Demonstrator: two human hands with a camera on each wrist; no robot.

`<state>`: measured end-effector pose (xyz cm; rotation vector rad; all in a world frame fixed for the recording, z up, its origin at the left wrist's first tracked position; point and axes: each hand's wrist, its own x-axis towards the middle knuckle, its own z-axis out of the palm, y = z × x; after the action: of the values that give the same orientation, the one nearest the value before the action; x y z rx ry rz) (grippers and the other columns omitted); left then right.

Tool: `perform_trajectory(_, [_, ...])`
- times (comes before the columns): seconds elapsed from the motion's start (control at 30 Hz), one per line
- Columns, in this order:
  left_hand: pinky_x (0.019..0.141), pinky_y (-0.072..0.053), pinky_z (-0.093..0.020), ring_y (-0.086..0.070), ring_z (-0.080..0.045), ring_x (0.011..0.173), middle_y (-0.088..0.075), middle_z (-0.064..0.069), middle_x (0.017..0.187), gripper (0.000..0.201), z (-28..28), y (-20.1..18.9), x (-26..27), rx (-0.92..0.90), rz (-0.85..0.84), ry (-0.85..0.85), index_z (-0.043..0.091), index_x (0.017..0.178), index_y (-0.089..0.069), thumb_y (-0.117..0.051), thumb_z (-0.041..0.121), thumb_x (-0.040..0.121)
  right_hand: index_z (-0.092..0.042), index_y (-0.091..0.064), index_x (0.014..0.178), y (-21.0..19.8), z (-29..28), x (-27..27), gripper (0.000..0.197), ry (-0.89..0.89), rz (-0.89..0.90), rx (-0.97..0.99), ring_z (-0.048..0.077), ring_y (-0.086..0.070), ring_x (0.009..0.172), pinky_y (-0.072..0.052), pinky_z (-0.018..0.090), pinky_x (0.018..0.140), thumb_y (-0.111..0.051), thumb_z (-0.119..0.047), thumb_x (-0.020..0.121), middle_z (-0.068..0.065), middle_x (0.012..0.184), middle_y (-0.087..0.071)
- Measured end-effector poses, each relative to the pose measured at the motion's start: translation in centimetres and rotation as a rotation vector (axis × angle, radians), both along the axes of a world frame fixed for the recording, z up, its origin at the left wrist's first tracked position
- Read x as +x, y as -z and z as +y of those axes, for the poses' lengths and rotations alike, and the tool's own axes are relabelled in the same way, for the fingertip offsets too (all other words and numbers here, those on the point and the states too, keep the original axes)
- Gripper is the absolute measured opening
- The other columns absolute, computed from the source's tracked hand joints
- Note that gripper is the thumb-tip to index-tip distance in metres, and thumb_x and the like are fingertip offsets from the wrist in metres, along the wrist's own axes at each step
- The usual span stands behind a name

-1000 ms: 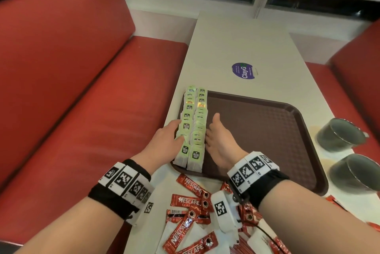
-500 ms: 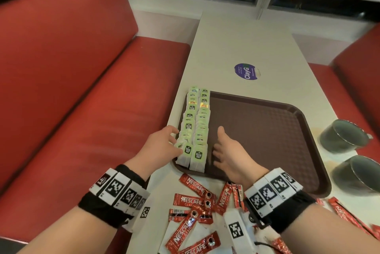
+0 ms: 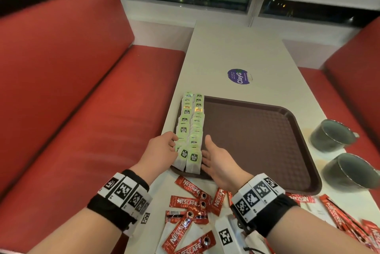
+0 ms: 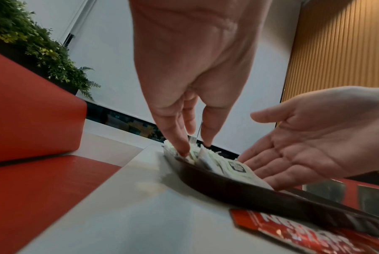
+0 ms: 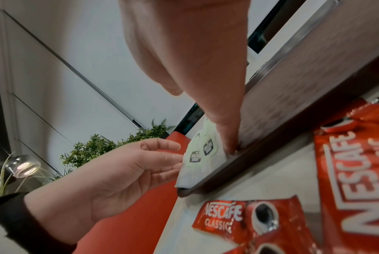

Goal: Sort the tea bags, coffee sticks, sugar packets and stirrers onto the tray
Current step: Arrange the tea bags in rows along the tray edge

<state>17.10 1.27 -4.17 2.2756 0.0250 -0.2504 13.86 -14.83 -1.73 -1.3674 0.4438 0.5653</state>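
- Nearest to the person, the red Nescafé coffee sticks point(image 3: 190, 205) lie loose and crossing each other on the pale rectangular table point(image 3: 236, 52), just before the near rim of the tray. They are not yet sorted. A wrist or a sleeve passing low over them could sweep some off the table edge, which is close on the left.
- The left hand point(image 3: 162, 152) is at the left side of the tea bag rows, with fingers relaxed and only a little bent. Its fingertips point(image 4: 184, 151) touch the bags and it holds nothing.
- The right hand point(image 3: 218, 158) is spread wide and flat, palm turned toward the rows, with fingertips point(image 5: 229, 147) down on the tray floor beside the nearest bag. It also holds nothing.
- The pale green paper tea bags point(image 3: 192, 128) stand in two overlapping rows along the left side of the dark brown plastic tray point(image 3: 257, 136). The nearest bags hang partly over the near rim. I judge that both hands are squaring these rows.
- If the hands press unevenly, the light bags could fan out or tip like dominoes, and the left row could slide over the tray rim to the red bench seat point(image 3: 92, 120).
- A hard push could also shift the whole tray on the smooth table.
- Farther right, two dark grey mugs point(image 3: 333, 136) stand near the tray; a sliding tray could knock them.
- Sugar packets and stirrers I cannot clearly make out.
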Motion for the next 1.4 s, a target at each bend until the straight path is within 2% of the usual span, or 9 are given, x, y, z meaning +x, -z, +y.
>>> perform_trajectory(0.1, [0.066, -0.042, -0.014, -0.062, -0.017, 0.087, -0.059, -0.002, 0.101, 0.032, -0.2, -0.2, -0.3, 0.032, -0.014, -0.025, 0.015, 0.110, -0.059, -0.072, 0.016, 0.080, -0.018, -0.046, 0.137, 0.6, 0.0, 0.2, 0.050, -0.017, -0.008, 0.008, -0.001, -0.061, 0.085, -0.047, 0.017, 0.073, -0.027, -0.047, 0.102, -0.011, 0.115, -0.062])
perform_trajectory(0.3, [0.085, -0.039, -0.019, -0.055, -0.018, 0.098, -0.052, -0.002, 0.117, 0.034, -0.5, 0.3, 0.0, 0.191, -0.061, 0.081, 0.013, 0.115, -0.062, -0.070, 0.020, 0.083, -0.027, -0.051, 0.128, 1.3, -0.1, 0.4, 0.041, -0.047, -0.030, 0.004, -0.006, -0.064, 0.084, -0.049, 0.012, 0.065, -0.025, -0.047, 0.102, -0.014, 0.097, -0.068])
perform_trajectory(0.47, [0.078, -0.034, -0.016, -0.052, -0.016, 0.093, -0.050, -0.003, 0.112, 0.006, -0.8, 0.2, 0.3, 0.234, -0.064, 0.075, 0.012, 0.094, -0.064, -0.063, 0.014, 0.088, -0.032, -0.054, 0.117, 1.7, -0.2, 0.5, 0.036, -0.052, -0.028, -0.019, -0.004, -0.064, 0.085, -0.048, 0.013, 0.065, -0.026, -0.048, 0.101, -0.013, 0.098, -0.068])
perform_trajectory(0.57, [0.074, -0.033, -0.016, -0.053, -0.015, 0.092, -0.052, -0.003, 0.109, 0.010, -0.7, 0.5, 0.6, 0.223, -0.067, 0.061, 0.011, 0.084, -0.063, -0.056, 0.010, 0.090, -0.034, -0.054, 0.113, 2.0, -0.4, 0.5, 0.034, -0.058, -0.019, -0.021, -0.004, -0.063, 0.084, -0.047, 0.013, 0.066, -0.025, -0.048, 0.101, -0.014, 0.097, -0.068])
perform_trajectory(0.77, [0.081, -0.030, -0.013, -0.047, -0.012, 0.101, -0.045, 0.000, 0.112, 0.021, -1.0, 0.8, 0.7, 0.198, -0.085, 0.086, 0.011, 0.105, -0.064, -0.063, 0.023, 0.088, -0.030, -0.055, 0.122, 2.9, -0.6, 0.8, 0.039, -0.051, -0.034, -0.014, 0.000, -0.064, 0.093, -0.048, 0.017, 0.073, -0.027, -0.048, 0.101, -0.010, 0.106, -0.068])
perform_trajectory(1.13, [0.074, -0.035, -0.022, -0.052, -0.017, 0.085, -0.050, -0.001, 0.099, 0.011, -0.7, 0.9, 1.1, 0.124, 0.007, -0.012, 0.017, 0.080, -0.056, -0.060, 0.017, 0.090, -0.034, -0.051, 0.118, 3.7, -1.1, 1.0, 0.033, -0.057, -0.052, 0.000, -0.003, -0.064, 0.084, -0.048, 0.015, 0.069, -0.026, -0.048, 0.102, -0.014, 0.096, -0.067])
perform_trajectory(1.2, [0.069, -0.041, -0.024, -0.060, -0.022, 0.080, -0.053, -0.001, 0.095, 0.014, -0.6, 1.0, 1.2, 0.096, 0.028, -0.027, 0.019, 0.077, -0.054, -0.061, 0.016, 0.089, -0.033, -0.051, 0.120, 4.1, -1.0, 1.1, 0.035, -0.051, -0.057, -0.008, -0.001, -0.064, 0.090, -0.048, 0.017, 0.074, -0.026, -0.048, 0.101, -0.012, 0.100, -0.068])
perform_trajectory(1.33, [0.068, -0.056, -0.032, -0.068, -0.025, 0.074, -0.059, -0.003, 0.085, 0.011, -0.5, 0.8, 1.2, 0.065, 0.081, -0.034, 0.015, 0.078, -0.056, -0.060, 0.013, 0.088, -0.029, -0.048, 0.134, 4.5, 0.0, 1.3, 0.064, -0.042, -0.032, -0.102, 0.013, -0.056, 0.117, -0.040, 0.036, 0.105, -0.032, -0.069, 0.087, -0.006, 0.127, -0.062])
perform_trajectory(1.4, [0.071, -0.057, -0.034, -0.069, -0.024, 0.076, -0.060, -0.003, 0.084, 0.008, -0.3, 0.6, 1.2, 0.077, 0.089, -0.038, 0.014, 0.079, -0.057, -0.061, 0.013, 0.087, -0.029, -0.048, 0.133, 4.3, 0.0, 1.4, 0.062, -0.047, -0.017, -0.132, 0.013, -0.056, 0.115, -0.040, 0.036, 0.105, -0.031, -0.068, 0.089, -0.005, 0.127, -0.062])
